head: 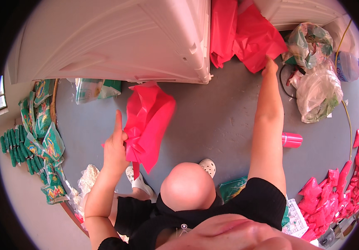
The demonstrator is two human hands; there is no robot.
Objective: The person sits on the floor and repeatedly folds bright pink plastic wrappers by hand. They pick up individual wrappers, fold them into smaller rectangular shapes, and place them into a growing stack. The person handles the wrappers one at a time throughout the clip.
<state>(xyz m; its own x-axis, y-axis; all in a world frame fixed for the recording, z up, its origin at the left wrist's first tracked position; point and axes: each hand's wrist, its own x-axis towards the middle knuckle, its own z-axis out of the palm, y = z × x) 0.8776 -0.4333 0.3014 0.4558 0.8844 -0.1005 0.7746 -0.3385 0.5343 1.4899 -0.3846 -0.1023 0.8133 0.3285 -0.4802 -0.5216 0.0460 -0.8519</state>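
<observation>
In the head view my left hand [115, 147] grips the lower edge of a crumpled pink plastic bag [149, 118], its index finger stretched out. A narrow strip of the bag hangs down above a white clog. My right arm reaches far forward, and my right hand [270, 66] holds the lower corner of a second pink plastic bag [259, 37] at the top. Beside that one hangs a folded length of pink plastic [223, 34], close to the edge of a large white plastic cabinet [179, 40].
Clear plastic bags [318, 90] and a large plastic bottle [348, 66] lie at the right, near a yellow hose or cord [348, 120]. A pink roll [292, 140] rests on the grey floor. Many pink packets [323, 203] line the right edge; green packets [53, 143] are at the left.
</observation>
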